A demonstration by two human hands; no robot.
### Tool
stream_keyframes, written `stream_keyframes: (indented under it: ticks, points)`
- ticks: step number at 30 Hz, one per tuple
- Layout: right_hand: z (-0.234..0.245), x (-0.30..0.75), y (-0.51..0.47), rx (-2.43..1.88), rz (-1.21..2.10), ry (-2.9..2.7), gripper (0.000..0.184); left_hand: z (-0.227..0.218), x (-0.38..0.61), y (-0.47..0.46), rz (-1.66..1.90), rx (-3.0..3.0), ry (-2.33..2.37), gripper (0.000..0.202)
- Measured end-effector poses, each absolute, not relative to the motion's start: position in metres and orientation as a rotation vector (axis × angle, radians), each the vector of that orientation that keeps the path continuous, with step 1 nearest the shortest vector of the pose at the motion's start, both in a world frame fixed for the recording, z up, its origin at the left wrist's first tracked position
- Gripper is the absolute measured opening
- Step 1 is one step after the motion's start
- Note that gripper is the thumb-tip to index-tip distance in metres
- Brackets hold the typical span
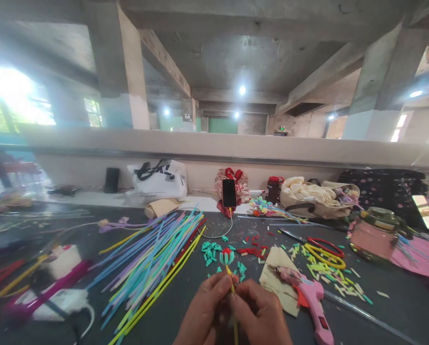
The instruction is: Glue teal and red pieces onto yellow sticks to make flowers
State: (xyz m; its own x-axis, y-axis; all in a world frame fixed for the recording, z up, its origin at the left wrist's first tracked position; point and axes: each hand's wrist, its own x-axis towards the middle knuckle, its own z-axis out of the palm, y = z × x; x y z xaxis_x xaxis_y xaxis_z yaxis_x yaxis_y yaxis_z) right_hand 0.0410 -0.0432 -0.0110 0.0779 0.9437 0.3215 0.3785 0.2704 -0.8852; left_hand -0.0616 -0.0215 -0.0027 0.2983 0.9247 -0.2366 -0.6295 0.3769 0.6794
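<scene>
**Both hands on one stem, small flower-like head at its tip**

Nearest, the left hand (204, 303) pinches a yellow stem (235, 331) just below its top; the right hand (258, 309) closes thumb and fingers on the same stem, slightly lower; the stem's lower end runs out of view between the hands. At its upper tip, just beyond the fingers, sits a head (227, 257) with teal sides and red on top; the step in hand looks like working the stem right beneath that head, and the next move seems to call for a steady left pinch and light right fingers, so the head stays straight.

To the right, a pink glue gun (315, 299) lies partly on a beige sheet (277, 263); just past the head lie teal pieces (210, 250) and red pieces (254, 251); long fuzzy stems (157, 268) fan out leftward; farther back, a phone (229, 192) stands upright near a white bag (162, 181).
</scene>
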Motion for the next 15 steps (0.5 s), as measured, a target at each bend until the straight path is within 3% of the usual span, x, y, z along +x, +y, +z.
stream_keyframes:
  ticks: [6,15]
  points:
    - [0.0,0.051,-0.049,-1.235,0.633,-1.506,0.029,0.001,-0.064,-0.022,1.084,0.608,0.665,0.023]
    - [-0.015,0.054,-0.046,-1.072,1.106,-1.385,0.036,-0.003,-0.063,-0.023,1.065,0.651,0.632,0.019]
